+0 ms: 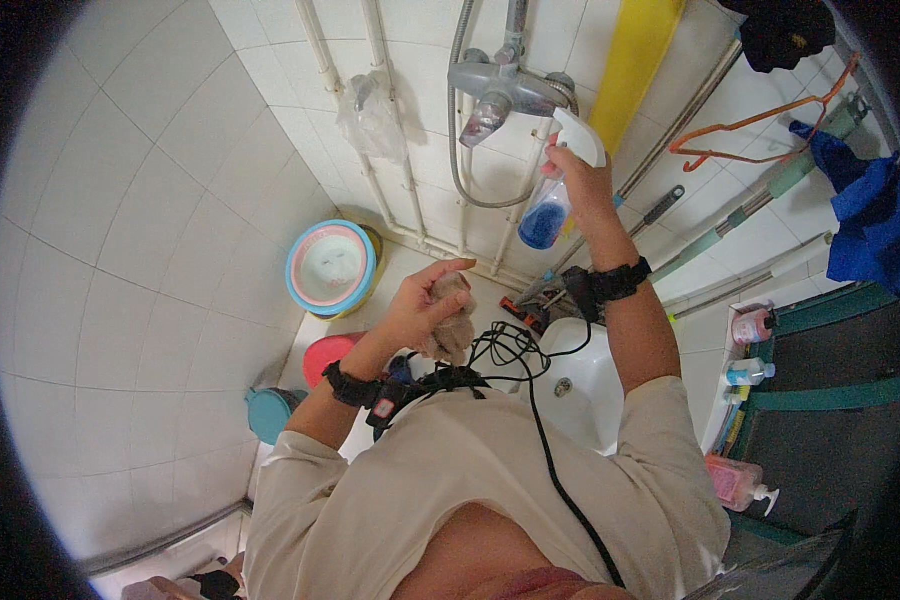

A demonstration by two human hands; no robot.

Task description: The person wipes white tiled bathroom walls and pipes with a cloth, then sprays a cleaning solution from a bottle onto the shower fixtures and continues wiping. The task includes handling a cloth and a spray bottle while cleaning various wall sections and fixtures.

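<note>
My right hand (583, 176) is wrapped around the neck of a clear spray bottle (546, 219) with a white trigger head (581, 136) and blue liquid inside. The bottle is raised in front of the tiled wall, just below and right of the shower mixer tap (506, 88). In my left hand (418, 307) is a bunched greyish-brown cloth (450, 322), pressed between thumb and fingers. That hand is lower and nearer my chest. Part of the cloth is hidden by my fingers.
Stacked plastic basins (330, 268) stand in the left corner. A white washbasin (577, 390) lies at my right, with loose black cable (510, 346) beside it. Poles (679, 120) and an orange hanger (757, 124) line the right wall. Bottles (750, 371) stand on a ledge.
</note>
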